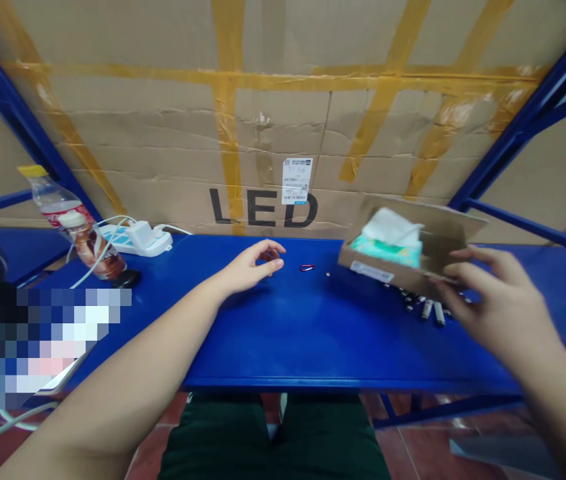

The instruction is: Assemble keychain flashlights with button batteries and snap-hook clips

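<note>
- Left hand (255,267), nearest, curls loosely and holds nothing, resting its weight low over a glossy blue painted table (313,381); a small red wire clip (306,268) lies at its 3 o'clock.
- A tilted tan corrugated cardboard box (443,240) holds a pale green tissue packet (387,245).
- Right hand (497,300) spreads wide against the box's edge; whether it grips, I cannot tell. Silver cylindrical batteries (433,312) lie at the box's 5 o'clock.

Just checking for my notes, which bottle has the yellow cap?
The clear plastic bottle, the one farther from you; the brown bottle in front of it has a white cap.
</note>
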Demonstrator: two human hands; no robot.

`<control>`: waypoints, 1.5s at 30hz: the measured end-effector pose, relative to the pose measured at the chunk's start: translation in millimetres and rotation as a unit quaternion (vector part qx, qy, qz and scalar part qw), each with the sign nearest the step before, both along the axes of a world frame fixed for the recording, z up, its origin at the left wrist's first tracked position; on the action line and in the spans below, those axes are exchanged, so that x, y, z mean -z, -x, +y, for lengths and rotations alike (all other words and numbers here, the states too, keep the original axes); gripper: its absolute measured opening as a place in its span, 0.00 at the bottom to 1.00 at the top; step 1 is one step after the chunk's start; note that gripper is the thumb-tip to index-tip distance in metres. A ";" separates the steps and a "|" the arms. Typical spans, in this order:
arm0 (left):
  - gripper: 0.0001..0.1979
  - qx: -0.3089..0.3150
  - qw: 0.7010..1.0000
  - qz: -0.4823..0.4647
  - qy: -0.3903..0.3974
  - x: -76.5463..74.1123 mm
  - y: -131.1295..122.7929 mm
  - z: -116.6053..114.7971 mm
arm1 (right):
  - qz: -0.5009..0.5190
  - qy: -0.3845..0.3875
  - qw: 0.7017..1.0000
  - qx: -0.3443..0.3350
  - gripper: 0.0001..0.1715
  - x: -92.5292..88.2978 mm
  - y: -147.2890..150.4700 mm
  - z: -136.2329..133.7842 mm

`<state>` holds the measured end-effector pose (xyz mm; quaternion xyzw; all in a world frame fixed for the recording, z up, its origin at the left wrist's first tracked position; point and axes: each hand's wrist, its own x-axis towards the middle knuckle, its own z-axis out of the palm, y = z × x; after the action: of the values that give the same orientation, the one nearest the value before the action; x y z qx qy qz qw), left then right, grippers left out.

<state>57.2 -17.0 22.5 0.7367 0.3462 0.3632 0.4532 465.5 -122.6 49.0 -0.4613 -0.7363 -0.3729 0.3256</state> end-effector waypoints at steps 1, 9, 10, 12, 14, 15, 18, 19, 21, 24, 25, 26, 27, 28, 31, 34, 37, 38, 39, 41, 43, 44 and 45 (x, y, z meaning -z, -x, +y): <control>0.22 -0.003 0.999 -0.034 0.024 -3.2 -1.6 -3.6 | -0.024 0.008 0.999 -0.041 0.05 3.5 16.5 -5.9; 0.58 -0.035 0.984 -0.073 0.160 -20.2 -20.9 -30.7 | -0.028 -0.003 0.985 -0.170 0.13 39.9 91.5 -14.0; 0.60 -0.044 0.981 -0.072 0.177 -21.3 -21.8 -32.7 | -0.012 -0.014 0.985 -0.171 0.14 44.0 95.2 -13.4; 0.59 -0.056 0.974 -0.056 0.210 -23.2 -21.2 -35.2 | 0.016 -0.017 0.985 -0.172 0.14 50.8 100.0 -13.1; 0.57 -0.056 0.973 -0.041 0.220 -24.9 -17.0 -35.7 | 0.029 0.000 0.984 -0.174 0.12 55.0 101.4 -13.8; 0.56 -0.051 0.973 -0.039 0.221 -25.9 -13.9 -35.2 | 0.026 0.015 0.984 -0.178 0.11 56.1 100.8 -14.4; 0.55 -0.018 0.968 -0.056 0.242 -29.4 -3.2 -32.4 | -0.006 0.073 0.979 -0.191 0.08 56.7 95.6 -16.6; 0.54 -0.007 0.966 -0.064 0.249 -30.7 -0.1 -31.7 | -0.019 0.089 0.977 -0.193 0.09 56.5 93.3 -17.5; 0.52 0.012 0.965 -0.071 0.252 -33.4 4.2 -31.5 | -0.033 0.104 0.975 -0.194 0.09 56.5 89.2 -19.3; 0.49 0.027 0.968 -0.063 0.240 -38.0 6.1 -34.7 | -0.027 0.103 0.975 -0.193 0.10 58.1 84.9 -21.2; 0.48 0.030 0.970 -0.061 0.235 -39.7 6.1 -36.3 | -0.022 0.102 0.976 -0.190 0.10 59.1 83.9 -21.4; 0.47 0.032 0.971 -0.062 0.230 -41.3 6.0 -37.8 | -0.018 0.101 0.977 -0.185 0.09 60.1 82.9 -21.5; 0.47 0.035 0.971 -0.065 0.227 -42.9 6.1 -39.1 | -0.015 0.100 0.978 -0.180 0.09 61.2 82.0 -21.5; 0.46 0.037 0.971 -0.072 0.224 -44.4 6.2 -40.1 | -0.012 0.100 0.979 -0.175 0.08 62.0 81.1 -21.4; 0.46 0.048 0.969 -0.090 0.226 -46.5 7.3 -40.4 | -0.004 0.115 0.981 -0.159 0.09 61.7 78.7 -21.4; 0.45 0.055 0.969 -0.099 0.221 -44.8 7.5 -38.9 | -0.010 0.136 0.986 -0.095 0.15 53.0 81.7 -21.0; 0.42 0.052 0.975 -0.098 0.194 -42.2 5.5 -39.7 | -0.022 0.143 0.988 0.053 0.17 32.4 95.9 -18.0; 0.41 0.049 0.977 -0.094 0.183 -41.8 4.6 -40.7 | -0.031 0.152 0.983 0.097 0.20 23.2 103.1 -16.2; 0.40 0.046 0.980 -0.091 0.172 -41.7 3.7 -42.0 | -0.049 0.181 0.974 0.125 0.24 13.4 111.1 -13.9; 0.39 0.046 0.983 -0.084 0.153 -42.1 2.1 -45.2 | -0.041 0.242 0.955 0.168 0.31 -5.4 128.3 -7.9; 0.37 0.055 0.985 -0.078 0.141 -42.6 1.2 -48.0 | -0.034 0.283 0.950 0.130 0.35 -18.3 145.2 0.2; 0.37 0.061 0.986 -0.075 0.138 -42.6 0.9 -48.9 | -0.039 0.282 0.955 0.085 0.35 -21.1 153.0 5.1; 0.36 0.064 0.986 -0.073 0.134 -42.4 0.7 -49.5 | -0.049 0.268 0.961 0.035 0.36 -21.2 160.1 10.6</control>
<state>56.5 -66.5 64.9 0.6613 0.3098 0.3364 0.5946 305.3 -111.9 70.2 -0.5386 -0.8077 -0.1946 0.1404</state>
